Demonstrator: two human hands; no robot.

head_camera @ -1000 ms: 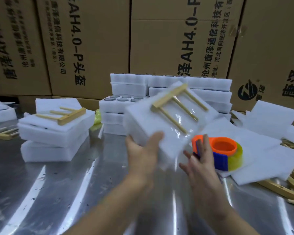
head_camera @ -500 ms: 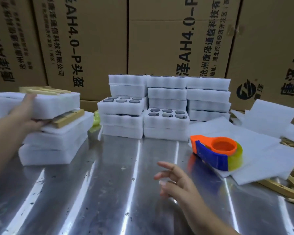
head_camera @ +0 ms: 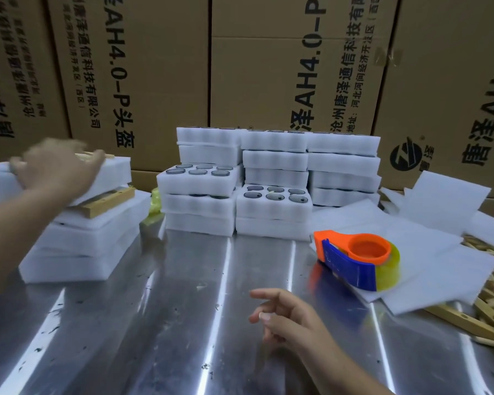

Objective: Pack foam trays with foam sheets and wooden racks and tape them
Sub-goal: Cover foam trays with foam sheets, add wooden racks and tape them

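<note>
Seems partly done, with packed tray (head_camera: 113,173) set on left pile (head_camera: 77,249) under flat left grip (head_camera: 54,166), right grip (head_camera: 291,317) loose and empty over desk (head_camera: 183,309), and open trays (head_camera: 271,206), foam sheets (head_camera: 428,243), wooden racks (head_camera: 491,312) waiting.

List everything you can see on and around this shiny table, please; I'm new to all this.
Cardboard boxes: several, brown, behind the table.
Table: one, shiny metal, under everything.
Foam trays: several stacks, white, back centre.
Packed trays: one stack, white, left.
Wooden rack: one clearly seen, pale, sandwiched in that left stack.
Foam sheets: several, white, right side.
Tape dispenser: one, orange and blue, on the sheets.
Loose wooden racks: a pile, pale, far right edge.
Left hand: one, on the left stack's top tray; blurred, grip unclear.
Right hand: one, empty, fingers loose, above the table.
</note>
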